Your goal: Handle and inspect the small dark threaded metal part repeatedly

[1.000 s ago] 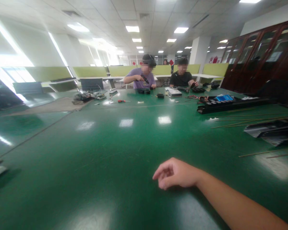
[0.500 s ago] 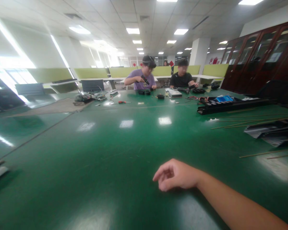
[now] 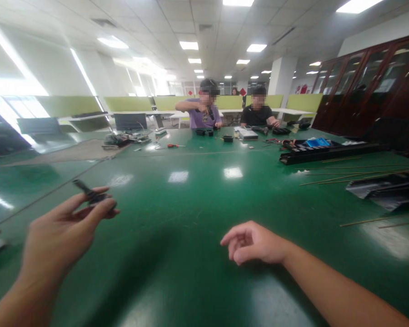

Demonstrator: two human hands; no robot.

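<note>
My left hand [image 3: 64, 236] is raised above the green table at the left. Between its thumb and fingers it holds a small dark part with a tube-like end [image 3: 92, 195]; the tube points up and to the left, and its exact kind is not clear. My right hand [image 3: 254, 243] rests low over the near middle of the table [image 3: 177, 204]. Its fingers are loosely curled with a gap to the thumb, and nothing shows in them.
Across the table sit two people; one in purple [image 3: 204, 113] handles a dark tool. A red screwdriver [image 3: 175, 146] and electronic parts [image 3: 127, 138] lie at the far side. Black channels [image 3: 330, 152] and thin rods [image 3: 347, 177] lie at the right.
My left hand has come into view from the left, holding the dark part with the tube-like end. My right hand has hardly moved. The person in purple has raised an elbow.
</note>
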